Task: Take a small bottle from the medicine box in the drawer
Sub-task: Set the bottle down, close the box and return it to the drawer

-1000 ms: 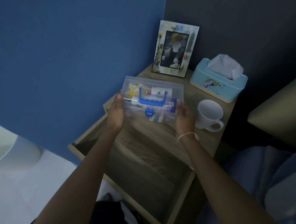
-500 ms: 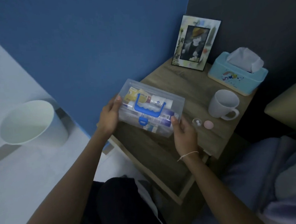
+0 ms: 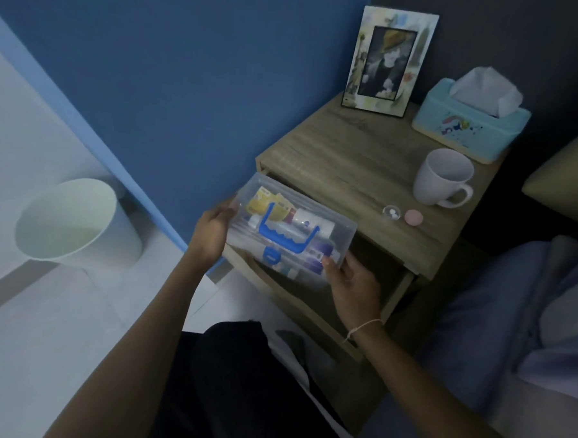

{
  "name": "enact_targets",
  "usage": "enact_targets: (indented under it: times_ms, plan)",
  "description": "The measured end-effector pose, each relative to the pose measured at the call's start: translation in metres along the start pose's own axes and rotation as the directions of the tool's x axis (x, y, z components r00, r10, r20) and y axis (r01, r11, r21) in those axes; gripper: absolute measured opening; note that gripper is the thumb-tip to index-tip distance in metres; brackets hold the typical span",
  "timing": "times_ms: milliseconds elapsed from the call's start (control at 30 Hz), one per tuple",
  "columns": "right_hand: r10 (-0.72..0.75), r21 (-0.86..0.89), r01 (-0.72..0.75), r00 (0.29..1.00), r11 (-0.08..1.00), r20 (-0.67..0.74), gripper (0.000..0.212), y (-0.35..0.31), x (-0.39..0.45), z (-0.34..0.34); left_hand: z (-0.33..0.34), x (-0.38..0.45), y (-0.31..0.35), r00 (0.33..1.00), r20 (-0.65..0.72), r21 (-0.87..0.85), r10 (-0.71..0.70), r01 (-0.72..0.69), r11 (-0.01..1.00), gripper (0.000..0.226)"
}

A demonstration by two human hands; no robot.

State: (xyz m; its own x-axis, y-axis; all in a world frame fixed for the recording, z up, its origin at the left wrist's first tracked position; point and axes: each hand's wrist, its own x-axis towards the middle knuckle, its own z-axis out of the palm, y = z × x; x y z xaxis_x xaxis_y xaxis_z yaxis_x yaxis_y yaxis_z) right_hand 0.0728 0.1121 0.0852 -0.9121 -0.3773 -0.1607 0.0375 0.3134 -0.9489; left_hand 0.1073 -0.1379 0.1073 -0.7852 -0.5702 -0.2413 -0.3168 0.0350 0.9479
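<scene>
medicine box held over open drawer

left hand (image 3: pixel 211 234) and right hand (image 3: pixel 353 280) each grip an end of the clear plastic medicine box with blue handle (image 3: pixel 290 237), its long axis running between them, lid shut, above the wooden drawer (image 3: pixel 323 317). bottles lie inside; neither hand is free.

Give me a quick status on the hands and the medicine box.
Left hand and right hand both grip the medicine box. Box held over the open drawer, lid shut. No bottle out yet. Nothing blocking.
</scene>
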Motion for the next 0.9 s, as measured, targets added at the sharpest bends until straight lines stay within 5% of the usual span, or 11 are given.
enact_targets:
  times_ms: [300, 600, 900]
  plan:
    - [0.125, -0.070, -0.128, 0.991, 0.989, -0.055, 0.032, 0.032, 0.009, 0.002, 0.018, 0.046, -0.008, 0.985, 0.143, 0.272, -0.099, 0.058, 0.961, 0.034]
    - [0.228, -0.148, -0.238, 0.970, 0.960, -0.080, 0.025, 0.062, 0.035, 0.010, 0.041, 0.078, -0.031, 0.943, 0.255, 0.650, -0.215, -0.003, 0.760, 0.027]
    - [0.238, -0.198, -0.274, 0.953, 0.941, -0.188, 0.036, 0.077, 0.053, 0.016, 0.060, 0.111, -0.047, 0.913, 0.317, 0.680, -0.256, -0.031, 0.732, 0.032]
